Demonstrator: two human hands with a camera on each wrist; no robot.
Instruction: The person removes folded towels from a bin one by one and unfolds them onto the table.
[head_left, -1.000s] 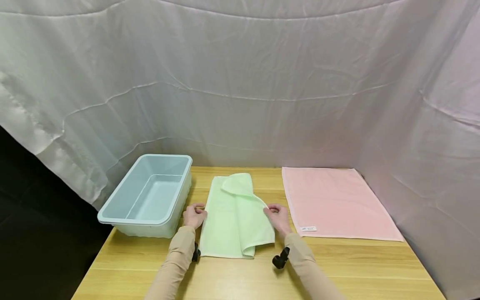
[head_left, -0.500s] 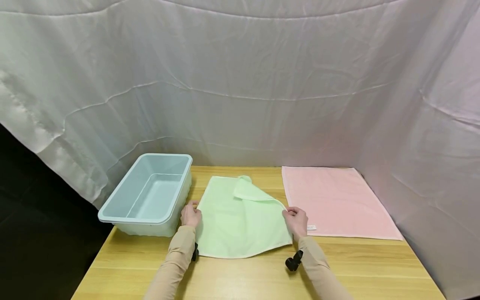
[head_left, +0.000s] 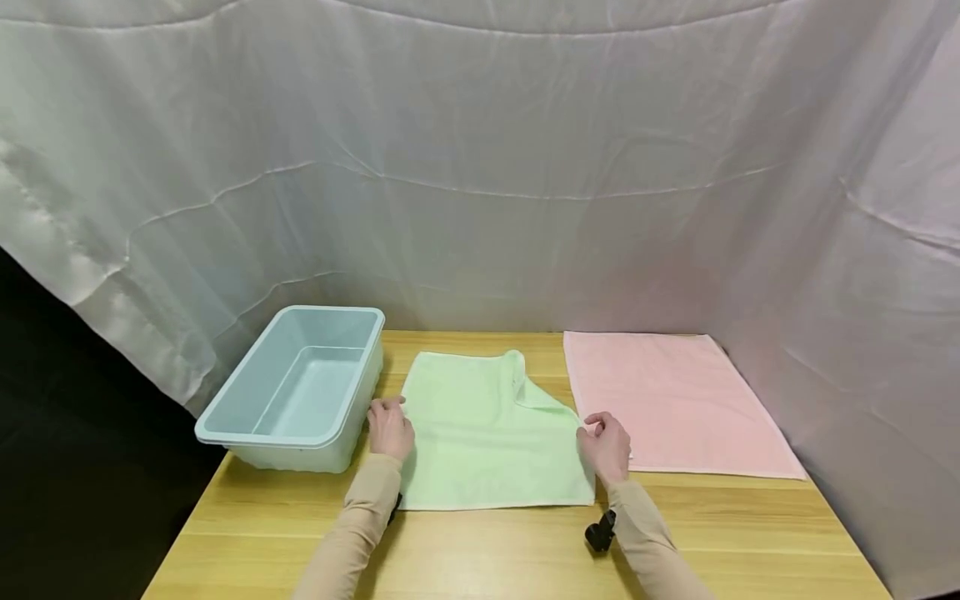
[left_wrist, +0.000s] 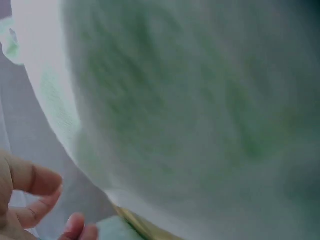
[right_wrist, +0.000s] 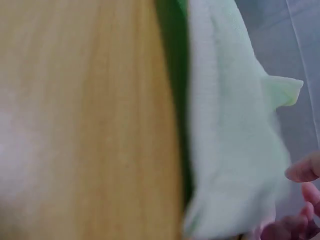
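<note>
A light green towel (head_left: 487, 442) lies spread on the table, its far right corner folded over in the head view. By its left edge is my left hand (head_left: 391, 429); in the left wrist view the fingers (left_wrist: 37, 180) are loosely bent and apart from the cloth. My right hand (head_left: 606, 446) is at the towel's right edge. In the right wrist view a fingertip (right_wrist: 297, 171) is at the cloth's edge, with a gap to the other fingers and nothing pinched between them.
A pale blue plastic tub (head_left: 322, 383) stands left of the towel with nothing inside. On the right a pink towel (head_left: 675, 400) lies flat, its near left corner partly behind my right hand. Grey curtains (head_left: 480, 167) hang behind the wooden table (head_left: 480, 554).
My right hand has moved right, drawing the green towel's folded side outward until it lies nearly flat. Its fingers have let go of the edge. The left hand has come off the left edge.
</note>
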